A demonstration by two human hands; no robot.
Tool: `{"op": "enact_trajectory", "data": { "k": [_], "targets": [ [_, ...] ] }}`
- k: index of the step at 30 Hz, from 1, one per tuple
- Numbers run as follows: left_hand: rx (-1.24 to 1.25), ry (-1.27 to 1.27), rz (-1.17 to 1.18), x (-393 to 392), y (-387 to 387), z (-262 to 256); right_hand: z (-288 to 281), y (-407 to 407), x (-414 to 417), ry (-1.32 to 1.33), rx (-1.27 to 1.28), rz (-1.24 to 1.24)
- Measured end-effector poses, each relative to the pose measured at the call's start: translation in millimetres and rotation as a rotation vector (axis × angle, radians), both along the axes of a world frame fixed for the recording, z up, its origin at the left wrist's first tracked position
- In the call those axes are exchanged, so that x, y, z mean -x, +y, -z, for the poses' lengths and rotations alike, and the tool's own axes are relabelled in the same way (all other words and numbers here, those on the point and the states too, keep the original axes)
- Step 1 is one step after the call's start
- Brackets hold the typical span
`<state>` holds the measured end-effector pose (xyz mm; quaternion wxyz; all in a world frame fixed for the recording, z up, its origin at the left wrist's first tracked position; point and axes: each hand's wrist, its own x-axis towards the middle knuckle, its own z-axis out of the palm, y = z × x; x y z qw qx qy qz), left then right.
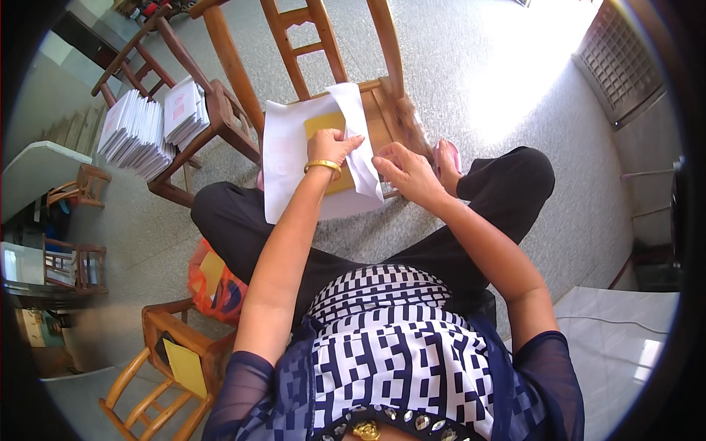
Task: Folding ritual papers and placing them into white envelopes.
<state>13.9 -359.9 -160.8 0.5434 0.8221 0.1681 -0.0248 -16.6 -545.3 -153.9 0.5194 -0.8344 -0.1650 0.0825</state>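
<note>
A large white paper sheet (282, 138) lies on the seat of a wooden chair (383, 116) in front of me. On the sheet is a flat yellow rectangular piece (325, 122), partly hidden by my hand and the paper. My left hand (330, 148), with a gold-coloured bangle at its wrist, grips the paper's folded-over right flap (347, 102) with the thumb on it. Just right of that flap hovers my right hand (411, 173), its fingers bent and nothing visible in them.
Stacks of folded white paper packets (135, 132) fill another wooden chair (220, 110) at the left. A red plastic bag (212, 286) stands on the floor. Behind it, a small wooden chair (193, 331) carries a yellow sheet (185, 366) and a dark object.
</note>
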Motion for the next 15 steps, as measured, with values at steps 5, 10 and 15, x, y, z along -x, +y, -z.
{"op": "enact_trajectory", "data": {
  "k": [5, 10, 15],
  "targets": [
    [-0.042, 0.0, 0.034, -4, -8, -5, -21, 5, -1, -0.023, 0.177, -0.065],
    [0.139, -0.059, 0.051, -4, -6, 4, -16, 0, -1, -0.006, 0.214, -0.024],
    [0.299, -0.069, 0.024, 2, 5, 11, -10, -13, 1, 0.061, 0.166, 0.016]
  ]
}}
